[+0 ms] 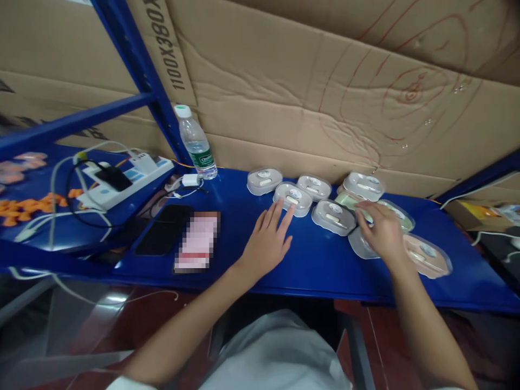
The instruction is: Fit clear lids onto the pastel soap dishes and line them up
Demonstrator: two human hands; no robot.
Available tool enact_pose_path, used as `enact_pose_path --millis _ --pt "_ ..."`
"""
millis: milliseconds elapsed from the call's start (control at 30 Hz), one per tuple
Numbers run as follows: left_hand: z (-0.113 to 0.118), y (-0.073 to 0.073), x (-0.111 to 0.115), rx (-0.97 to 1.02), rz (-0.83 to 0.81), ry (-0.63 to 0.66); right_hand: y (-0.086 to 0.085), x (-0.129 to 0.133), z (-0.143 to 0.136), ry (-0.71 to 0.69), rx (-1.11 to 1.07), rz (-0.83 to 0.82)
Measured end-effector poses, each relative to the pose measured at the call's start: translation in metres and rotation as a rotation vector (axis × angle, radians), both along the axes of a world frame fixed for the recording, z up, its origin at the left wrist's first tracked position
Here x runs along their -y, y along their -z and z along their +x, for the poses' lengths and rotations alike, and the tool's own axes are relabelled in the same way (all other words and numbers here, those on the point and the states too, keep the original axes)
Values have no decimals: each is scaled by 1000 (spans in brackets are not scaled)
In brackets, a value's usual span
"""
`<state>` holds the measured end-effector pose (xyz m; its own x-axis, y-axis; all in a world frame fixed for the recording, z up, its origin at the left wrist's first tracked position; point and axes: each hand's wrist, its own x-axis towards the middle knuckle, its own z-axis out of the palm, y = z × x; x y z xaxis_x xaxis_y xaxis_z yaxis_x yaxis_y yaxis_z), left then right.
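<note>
Right of the bottle, oval cases are sitting on the surface. The left hand is touching a grey case with spread fingers; farther right of the bottle, the right hand is curling beside a green case, whether pinching anything I cannot tell.

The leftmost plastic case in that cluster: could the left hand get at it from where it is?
Most likely yes. The left hand is spread at a neighbouring case, and bare blue tabletop leads up to the leftmost case, with nothing visible covering it.
</note>
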<state>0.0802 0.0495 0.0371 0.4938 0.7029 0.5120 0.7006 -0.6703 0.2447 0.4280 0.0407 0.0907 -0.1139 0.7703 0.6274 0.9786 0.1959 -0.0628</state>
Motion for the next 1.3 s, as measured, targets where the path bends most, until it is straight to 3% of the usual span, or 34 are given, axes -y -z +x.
enact_pose_path --millis 133,267,467,600,733,833,1000,1200,1300 --pt "32 -6 -39 -149 -53 -2 27 4 -25 -68 97 -89" --pt "43 -10 -66 -268 -80 -10 44 -5 -52 -129 203 -163" --pt "26 -22 -102 -172 -99 49 24 -33 -65 -212 215 -333" --pt "13 -17 -120 -127 -87 23 15 -48 -70 -232 197 -389" --pt "13 -10 -121 -83 -56 -67 25 -52 -72 -222 105 -315" --pt "18 -13 -115 -67 -34 -126 29 -52 -69 -208 51 -211" --pt "30 -23 -94 -157 -57 -48 23 -46 -70 -66 90 -50" --pt "38 -24 -75 -284 -87 1 23 -32 -96 28 224 -336" --pt "37 -22 -76 -326 -113 -11 26 -27 -111 60 265 -388"
